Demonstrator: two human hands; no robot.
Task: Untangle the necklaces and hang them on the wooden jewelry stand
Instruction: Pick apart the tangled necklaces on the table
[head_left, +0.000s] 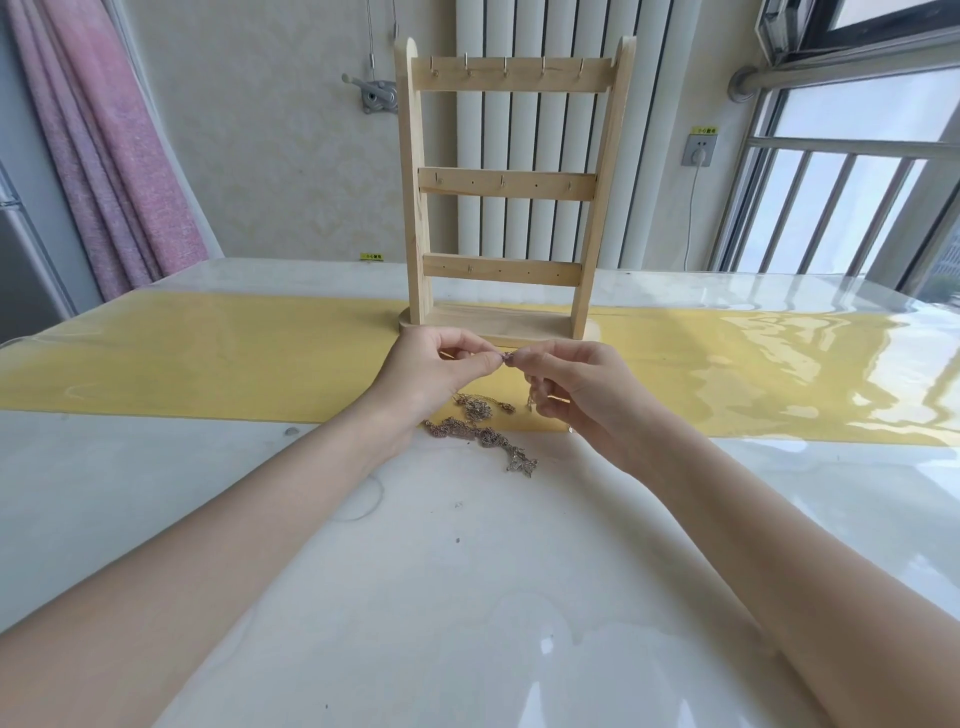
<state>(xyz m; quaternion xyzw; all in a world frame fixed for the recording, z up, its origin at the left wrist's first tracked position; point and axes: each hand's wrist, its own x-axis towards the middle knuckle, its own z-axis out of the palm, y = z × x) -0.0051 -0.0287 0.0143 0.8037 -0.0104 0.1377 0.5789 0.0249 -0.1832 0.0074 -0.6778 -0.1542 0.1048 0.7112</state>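
A wooden jewelry stand (506, 184) with three hooked crossbars stands upright on the yellow runner; no chain hangs on it. Just in front of its base, my left hand (441, 371) and my right hand (582, 395) meet fingertip to fingertip, both pinching a small section of necklace chain (508, 356) lifted off the table. A strand hangs down below my right fingers. The tangled pile of necklaces (483, 431) lies on the table under and between my hands, trailing toward me.
The table (467, 597) is white and glossy under a clear cover, with a yellow runner (208, 358) across it. A radiator and wall stand behind the stand, a pink curtain (109, 156) at far left, windows at right.
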